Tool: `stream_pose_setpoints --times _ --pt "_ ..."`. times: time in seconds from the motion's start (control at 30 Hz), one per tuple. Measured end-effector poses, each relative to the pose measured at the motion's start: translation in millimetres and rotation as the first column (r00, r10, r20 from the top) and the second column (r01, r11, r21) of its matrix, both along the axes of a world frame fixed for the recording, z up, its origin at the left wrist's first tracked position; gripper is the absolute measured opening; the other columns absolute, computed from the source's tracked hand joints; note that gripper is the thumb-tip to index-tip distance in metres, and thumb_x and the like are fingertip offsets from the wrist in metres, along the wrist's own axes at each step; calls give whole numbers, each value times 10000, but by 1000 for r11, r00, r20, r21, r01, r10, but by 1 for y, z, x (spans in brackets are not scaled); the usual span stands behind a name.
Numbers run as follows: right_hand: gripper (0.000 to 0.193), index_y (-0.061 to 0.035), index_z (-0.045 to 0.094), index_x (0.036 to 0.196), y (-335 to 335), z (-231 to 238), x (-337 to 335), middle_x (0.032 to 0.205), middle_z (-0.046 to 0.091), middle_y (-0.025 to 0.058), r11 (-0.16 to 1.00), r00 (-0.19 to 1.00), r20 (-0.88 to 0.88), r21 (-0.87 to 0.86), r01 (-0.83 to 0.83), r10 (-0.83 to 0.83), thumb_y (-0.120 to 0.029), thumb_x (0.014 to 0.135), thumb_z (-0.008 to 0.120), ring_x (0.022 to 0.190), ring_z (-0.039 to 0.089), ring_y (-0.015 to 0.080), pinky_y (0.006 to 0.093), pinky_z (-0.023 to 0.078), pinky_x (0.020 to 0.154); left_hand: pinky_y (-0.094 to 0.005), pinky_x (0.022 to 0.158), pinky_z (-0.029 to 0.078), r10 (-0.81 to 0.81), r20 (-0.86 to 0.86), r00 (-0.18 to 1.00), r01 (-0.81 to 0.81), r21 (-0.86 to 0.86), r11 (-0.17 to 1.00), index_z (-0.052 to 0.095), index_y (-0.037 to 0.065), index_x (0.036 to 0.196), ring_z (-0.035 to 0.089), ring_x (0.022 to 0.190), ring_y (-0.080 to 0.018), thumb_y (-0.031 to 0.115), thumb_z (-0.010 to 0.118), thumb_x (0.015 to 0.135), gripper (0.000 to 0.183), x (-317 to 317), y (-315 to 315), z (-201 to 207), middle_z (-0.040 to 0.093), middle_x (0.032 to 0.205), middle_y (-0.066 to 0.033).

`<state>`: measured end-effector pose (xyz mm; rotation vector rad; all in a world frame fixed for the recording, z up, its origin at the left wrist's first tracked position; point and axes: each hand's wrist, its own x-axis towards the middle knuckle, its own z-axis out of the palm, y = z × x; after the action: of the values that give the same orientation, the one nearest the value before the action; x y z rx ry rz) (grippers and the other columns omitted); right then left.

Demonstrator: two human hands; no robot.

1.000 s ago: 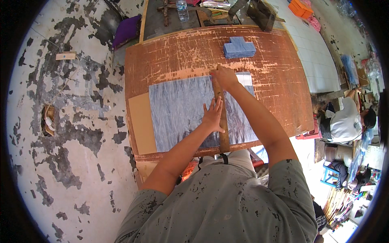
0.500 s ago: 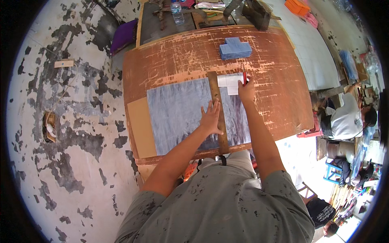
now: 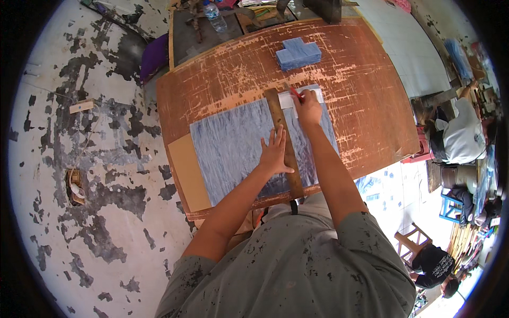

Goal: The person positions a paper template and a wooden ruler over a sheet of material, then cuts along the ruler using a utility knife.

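A blue-grey streaked sheet [image 3: 228, 143] lies on the scored brown board [image 3: 371, 106]. Across it, roughly front to back, runs a long brownish ruler [image 3: 291, 177]. My left hand [image 3: 274, 158] presses on the ruler and sheet with fingers spread. In my right hand [image 3: 309, 110] is a slim red cutter knife [image 3: 297, 94], its thin tip pointing away near the ruler's far end. Beneath that hand, a white stepped template [image 3: 286, 100] rests at the sheet's far edge, partly covered by my fingers.
A stack of blue stepped pieces [image 3: 298, 54] sits farther back on the board. Tan card [image 3: 189, 172] shows at the sheet's left. Beyond the board stands a water bottle [image 3: 214, 18]. Peeling wall [image 3: 122, 185] borders the left; two people [image 3: 460, 135] are at the far right.
My right hand has moved left with the cutter knife, from the template's right side to near the ruler's far end. The left hand stays on the ruler. The view has tilted slightly.
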<state>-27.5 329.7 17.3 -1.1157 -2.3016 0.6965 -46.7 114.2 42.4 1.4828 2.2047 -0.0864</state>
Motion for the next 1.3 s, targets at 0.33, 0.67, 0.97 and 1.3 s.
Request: stream_pose_setpoints --times 0.33,0.67,0.97,1.3 --pt "465 -66 674 1193 45 -27 97 1188 619 178 847 862 116 291 445 -493 -483 988 684 1166 579 404 552 452 963 -770 1216 246 -5 -10 1000 4 -33 999 55 -26 1697 34 1641 -451 742 922 572 1615 -4 0 -1 -86 1787 -181" --pt "1251 -8 256 1668 -18 -12 -21 1716 170 314 956 912 290 45 291 -292 -832 823 670 1616 100 478 602 80 1310 -793 1192 268 -5 -10 1000 5 -13 1000 74 -35 1692 58 1635 -466 730 938 551 1624 0 3 -1 -73 1786 -184" --pt "1396 -15 146 1706 -17 -11 -28 1749 6 328 976 919 342 -27 216 -194 -813 745 769 1637 -18 475 612 27 1313 -802 1169 295 3 -30 1000 -1 42 999 101 -42 1686 67 1630 -481 706 949 542 1609 -1 -3 -6 -47 1783 -204" --pt "1429 -14 107 1707 -20 -8 -23 1757 -13 311 982 948 274 -49 180 -160 -817 735 779 1640 -32 465 616 19 1314 -808 1175 272 9 -5 1000 -9 38 999 78 -37 1688 63 1630 -485 709 948 537 1624 -1 -2 -3 -25 1783 -210"
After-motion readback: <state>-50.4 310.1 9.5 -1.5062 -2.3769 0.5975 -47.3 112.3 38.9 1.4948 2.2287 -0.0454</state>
